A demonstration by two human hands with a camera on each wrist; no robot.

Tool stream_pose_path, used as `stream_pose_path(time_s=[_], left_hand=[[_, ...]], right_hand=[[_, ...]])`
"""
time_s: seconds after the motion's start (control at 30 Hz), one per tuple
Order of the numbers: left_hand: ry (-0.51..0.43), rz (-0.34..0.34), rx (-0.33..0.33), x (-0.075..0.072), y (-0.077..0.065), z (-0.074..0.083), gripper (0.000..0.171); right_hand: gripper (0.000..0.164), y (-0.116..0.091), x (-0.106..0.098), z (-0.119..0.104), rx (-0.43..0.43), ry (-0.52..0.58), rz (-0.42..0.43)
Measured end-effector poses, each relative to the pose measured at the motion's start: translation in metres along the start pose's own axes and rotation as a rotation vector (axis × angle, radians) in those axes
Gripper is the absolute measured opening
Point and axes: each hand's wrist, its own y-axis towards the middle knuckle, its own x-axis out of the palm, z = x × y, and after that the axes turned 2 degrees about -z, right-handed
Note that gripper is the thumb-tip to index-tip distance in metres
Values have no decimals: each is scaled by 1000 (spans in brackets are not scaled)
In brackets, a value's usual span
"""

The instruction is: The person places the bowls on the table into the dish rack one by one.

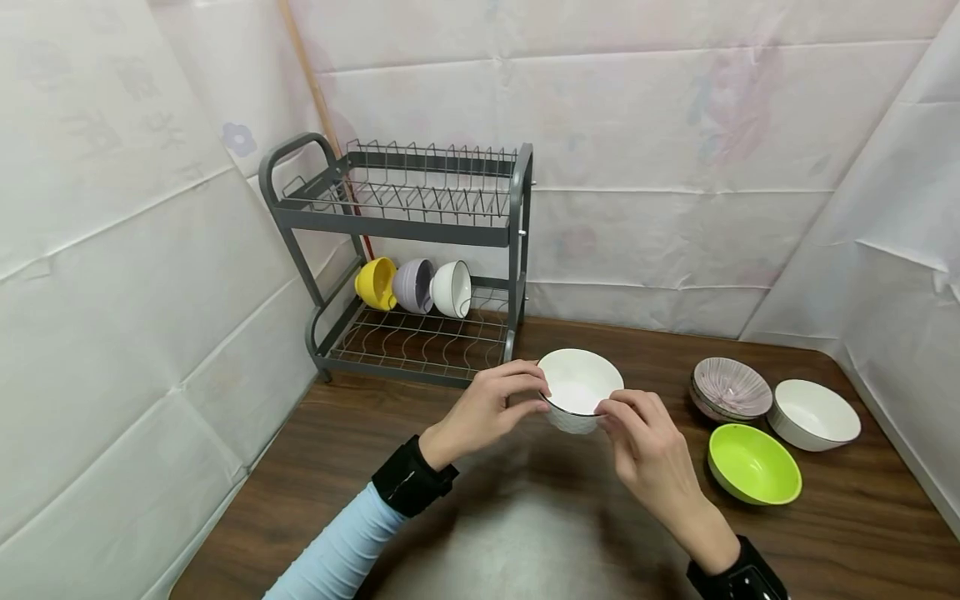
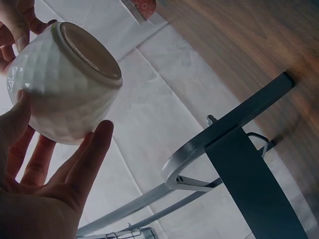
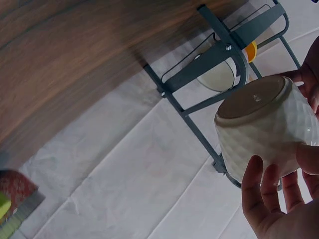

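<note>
A white bowl (image 1: pixel 576 382) with a thin dark rim and a dimpled outer wall is held above the table between both hands. My left hand (image 1: pixel 491 407) pinches the rim at its left side, thumb and fingers apart. On the right, my right hand (image 1: pixel 651 450) pinches the near right part of the rim. From below, the left wrist view shows the bowl's unglazed foot (image 2: pixel 92 50), with the left fingers (image 2: pixel 92 159) against the wall. In the right wrist view the bowl (image 3: pixel 269 124) is tilted, and the right fingers (image 3: pixel 256 194) support its side.
Behind the left hand stands a dark two-tier dish rack (image 1: pixel 393 227). Its lower tier bears a yellow bowl (image 1: pixel 372 283), a greyish-purple bowl (image 1: pixel 411 285) and a white bowl (image 1: pixel 452 289), on edge. At right lie stacked ribbed bowls (image 1: pixel 731 387), a larger white bowl (image 1: pixel 813 412) and a green bowl (image 1: pixel 753 464).
</note>
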Motion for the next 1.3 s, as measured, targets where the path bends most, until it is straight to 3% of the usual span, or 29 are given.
stream_pose_path(time_s=[0.1, 0.27, 0.43, 0.7, 0.9, 1.13, 1.3], left_hand=[[9, 52, 14, -6, -4, 1, 16], [69, 121, 24, -19, -12, 4, 18], [139, 157, 13, -32, -22, 5, 18], [225, 234, 6, -62, -37, 4, 20], [281, 295, -42, -84, -47, 3, 21], [361, 318, -71, -104, -49, -6, 20], [465, 265, -86, -118, -44, -22, 16]], right_hand=[[8, 3, 6, -1, 1, 38, -3], [25, 12, 17, -4, 10, 85, -3], [29, 20, 32, -8, 31, 135, -11], [32, 28, 54, -5, 145, 175, -67], [35, 31, 76, 3, 207, 189, -95], [37, 30, 101, 4, 288, 206, -135], [36, 32, 118, 3, 298, 206, -159]])
